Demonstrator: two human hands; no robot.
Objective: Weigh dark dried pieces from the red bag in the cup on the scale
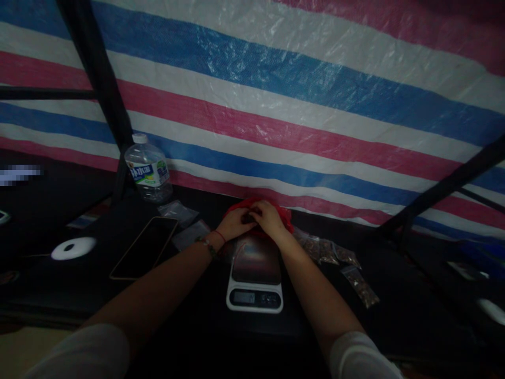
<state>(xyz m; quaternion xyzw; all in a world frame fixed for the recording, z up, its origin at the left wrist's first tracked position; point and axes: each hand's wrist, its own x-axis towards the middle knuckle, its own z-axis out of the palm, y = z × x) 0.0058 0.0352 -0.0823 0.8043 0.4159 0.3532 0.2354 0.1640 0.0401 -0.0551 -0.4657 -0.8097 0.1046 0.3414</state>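
Both of my hands meet over a red plastic bag (286,217) behind a kitchen scale. My left hand (236,223) reaches in from the left, its fingers bent toward the other hand. Opposite it, my right hand (269,217) curls its fingers inward against the bag. Something small and dark shows between the fingertips, too dim to name. The white scale (255,301) has a dark platform and a small display whose digits I cannot read. Several small clear bags of brownish bits (327,251) lie right of my right forearm, one of them (361,287) nearer to me.
Left of my hands are flat clear bags (191,234), a dark-screened phone (145,247), a white round object (73,248) and a large clear bottle (148,168). A striped plastic sheet (256,126) hangs behind the black tabletop (197,310), between dark metal posts (97,68).
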